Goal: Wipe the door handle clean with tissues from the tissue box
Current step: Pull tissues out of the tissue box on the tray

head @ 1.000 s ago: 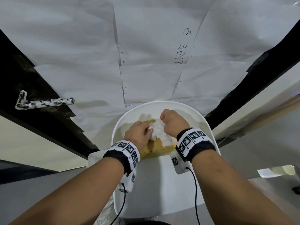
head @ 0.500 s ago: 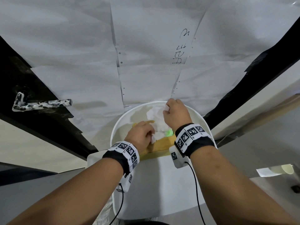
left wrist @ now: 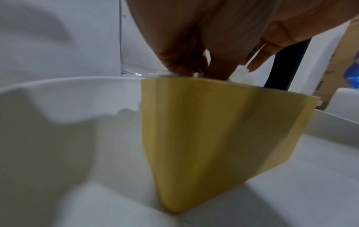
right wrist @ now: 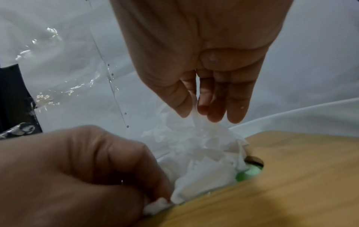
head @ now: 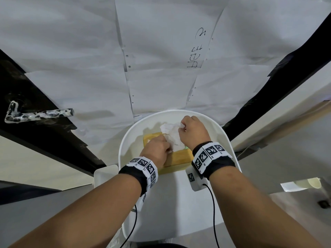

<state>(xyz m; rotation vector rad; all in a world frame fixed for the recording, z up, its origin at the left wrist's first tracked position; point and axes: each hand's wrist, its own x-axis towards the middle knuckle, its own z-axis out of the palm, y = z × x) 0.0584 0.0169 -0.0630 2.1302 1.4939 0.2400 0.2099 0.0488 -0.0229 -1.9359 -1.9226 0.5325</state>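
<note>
A yellow tissue box (head: 179,158) (left wrist: 213,138) (right wrist: 291,176) stands on a white chair seat (head: 179,203). A crumpled white tissue (head: 172,136) (right wrist: 198,150) rises out of its opening. My right hand (head: 182,127) (right wrist: 192,113) pinches the tissue's top end between thumb and fingers above the box's far side. My left hand (head: 166,149) (left wrist: 202,72) (right wrist: 155,199) sits on the box top with curled fingers that pinch the tissue's lower end. The door handle (head: 35,115), black and smeared with white, sticks out of the door at far left, away from both hands.
The door (head: 161,68) ahead is covered with white paper sheets; its black frame (head: 44,140) shows on both sides. The chair's raised rim (head: 123,144) curves round the box. A pale cup (head: 313,183) lies on the floor at right.
My right hand has risen from the box toward the door and drawn the tissue up and out. My left hand has stayed on the box.
</note>
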